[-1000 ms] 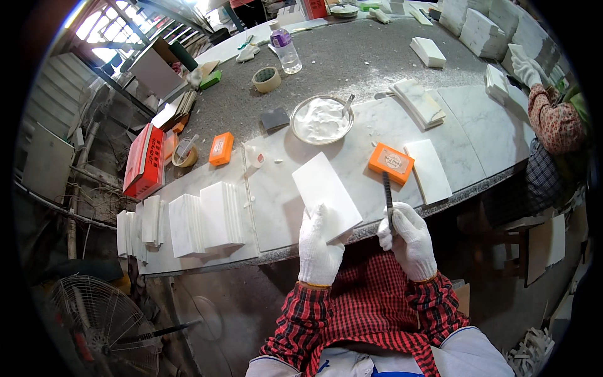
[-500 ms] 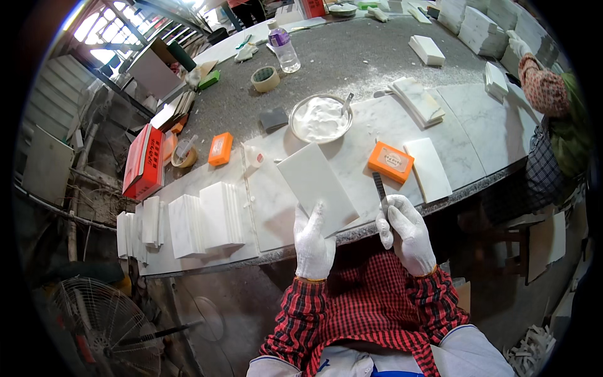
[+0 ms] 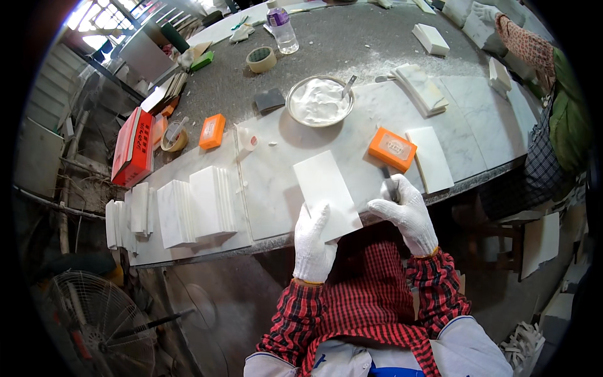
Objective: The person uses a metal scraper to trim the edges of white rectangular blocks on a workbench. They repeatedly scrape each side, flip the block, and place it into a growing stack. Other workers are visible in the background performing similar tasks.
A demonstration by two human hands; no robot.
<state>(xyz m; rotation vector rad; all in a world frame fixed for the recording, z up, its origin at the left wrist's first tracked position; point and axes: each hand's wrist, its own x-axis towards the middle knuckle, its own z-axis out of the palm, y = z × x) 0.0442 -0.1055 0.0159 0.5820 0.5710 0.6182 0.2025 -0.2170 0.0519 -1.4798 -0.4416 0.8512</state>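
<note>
My left hand (image 3: pixel 316 242), in a white knitted glove, grips a white marble tile (image 3: pixel 326 191) by its lower left edge, thumb on its face. The tile is tilted over the table's front edge. My right hand (image 3: pixel 407 210), gloved too, is closed round a thin dark flat tool (image 3: pixel 390 186), like a small file or blade, and stays apart from the tile. Just beyond it lies an orange sanding pad (image 3: pixel 392 149), partly on another white tile (image 3: pixel 430 160). A metal bowl of white paste (image 3: pixel 320 103) with a spatula handle (image 3: pixel 349 86) stands farther back.
Stacked white tiles (image 3: pixel 210 201) stand at the left, near a red box (image 3: pixel 133 147) and a second orange pad (image 3: pixel 212 131). Tape (image 3: pixel 260 60) and a water bottle (image 3: pixel 282 28) are farther back. A co-worker's sleeve (image 3: pixel 527 47) reaches in at right; a fan (image 3: pixel 100 327) stands lower left.
The held tile has turned and tilted, so its face looks narrower. My right hand has rolled over, with the dark tool now mostly behind the fingers. The co-worker's arm has moved up.
</note>
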